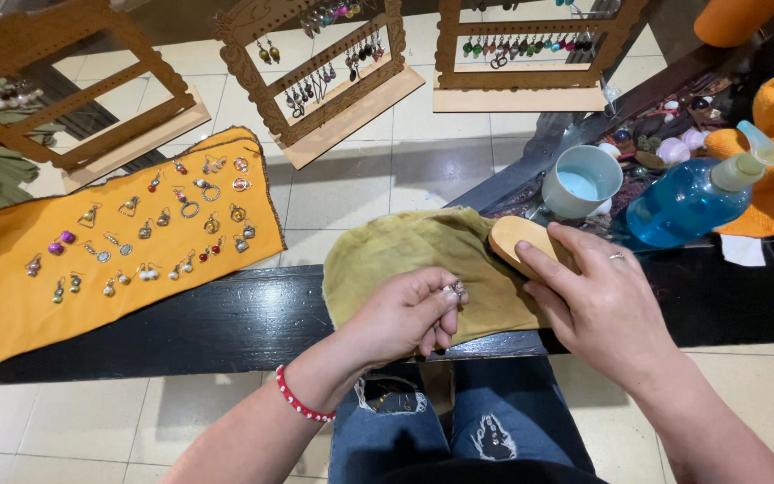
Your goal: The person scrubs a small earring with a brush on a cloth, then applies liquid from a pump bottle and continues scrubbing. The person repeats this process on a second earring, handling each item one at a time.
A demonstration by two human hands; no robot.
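Left hand (405,315): fingertips pinched on a small metal earring (452,289), over the olive cloth (405,251). Right hand (597,300): closed around a wooden block (517,240) resting on the cloth's right edge. Beyond: cup (580,182), blue bottle (687,202); left, orange mat (11,305) of earrings.

Left hand (402,314) pinches an earring (452,289); right hand (595,300) grips a wooden brush (521,240).

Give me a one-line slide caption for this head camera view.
Left hand pinches a small earring over a yellow-green cloth; right hand rests on a wooden block.
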